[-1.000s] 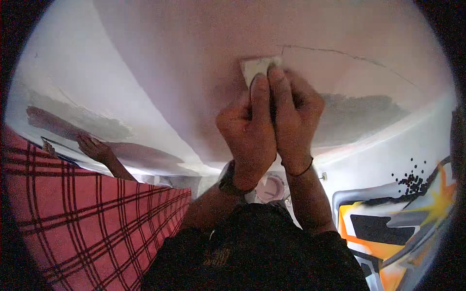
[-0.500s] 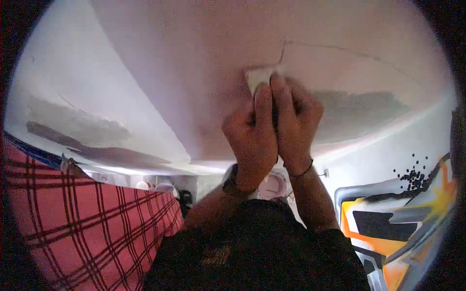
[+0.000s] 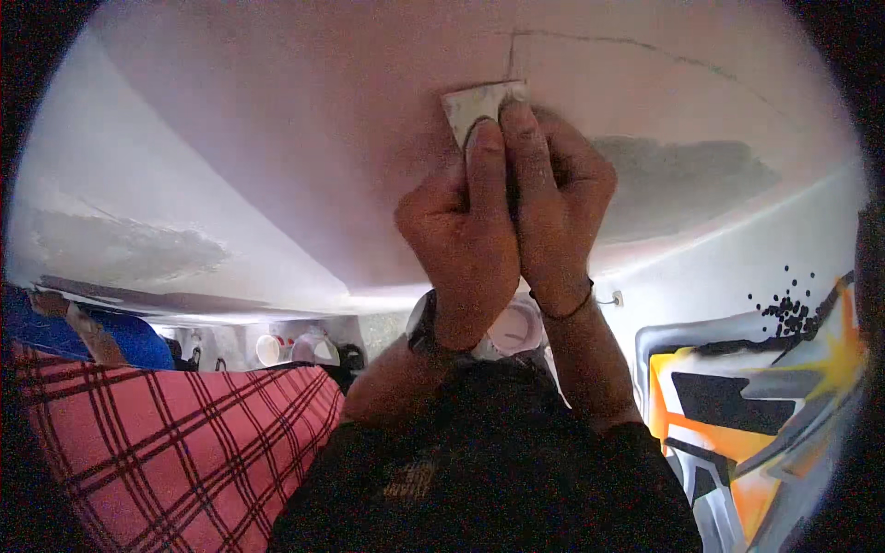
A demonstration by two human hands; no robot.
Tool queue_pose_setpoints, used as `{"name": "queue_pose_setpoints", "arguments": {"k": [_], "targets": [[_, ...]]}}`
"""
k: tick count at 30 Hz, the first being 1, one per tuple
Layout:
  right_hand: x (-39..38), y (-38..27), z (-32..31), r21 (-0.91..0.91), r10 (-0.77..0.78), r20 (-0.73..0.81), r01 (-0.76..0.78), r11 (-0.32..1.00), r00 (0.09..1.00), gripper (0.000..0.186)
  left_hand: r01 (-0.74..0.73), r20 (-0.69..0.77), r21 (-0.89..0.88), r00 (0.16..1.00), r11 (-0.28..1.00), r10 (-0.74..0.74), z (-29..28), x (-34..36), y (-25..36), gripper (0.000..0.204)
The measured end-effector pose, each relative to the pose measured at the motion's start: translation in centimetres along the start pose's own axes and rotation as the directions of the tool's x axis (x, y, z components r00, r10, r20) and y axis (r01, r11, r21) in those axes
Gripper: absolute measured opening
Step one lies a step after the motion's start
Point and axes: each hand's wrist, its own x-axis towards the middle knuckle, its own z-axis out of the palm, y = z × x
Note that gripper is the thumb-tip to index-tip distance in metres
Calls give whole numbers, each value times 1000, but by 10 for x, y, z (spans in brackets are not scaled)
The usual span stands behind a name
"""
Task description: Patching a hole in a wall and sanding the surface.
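Both my hands are raised together against a pale pinkish surface. A small, flat, whitish scraper with smears on it lies against that surface, gripped between them. My left hand is closed on it, thumb stretched along its face. Beside it, my right hand is closed too, its thumb near the scraper's right corner. The fingers behind the scraper and most of its lower part are hidden. A thin dark line runs across the surface above, and a grey patch lies to the right of my right hand.
Pink cloth with dark plaid lines spreads at lower left. Beyond it, another person's arm shows by blue cloth. A second grey patch is at left. A round pinkish bucket stands below my wrists; a painted wall is at right.
The view has shifted, so the line and patches sit higher. The scraper has slid slightly right relative to the line, still in both hands. Another person's arm has appeared at left.
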Motion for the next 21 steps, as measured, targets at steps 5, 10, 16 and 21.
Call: {"name": "queue_pose_setpoints", "arguments": {"k": [5, 10, 16, 21], "targets": [[-19, 25, 5, -90, 1, 10, 0, 996, 1000, 23, -18, -50, 29, 999, 999, 20, -14, -13, -29, 38], [-11, 2, 7, 71, 11, 1, -11, 997, 1000, 24, 34, -14, 100, 999, 994, -33, -17, -4, -11, 37], [-7, 13, 5, -17, -21, -5, 21, 1000, 1000, 24, 2, -35, 41, 999, 999, -1, -10, -4, -19, 36], [-11, 13, 3, -40, 10, -6, -10, 999, 1000, 23, -43, -25, 13, 999, 999, 43, -7, -7, -18, 36]]}}
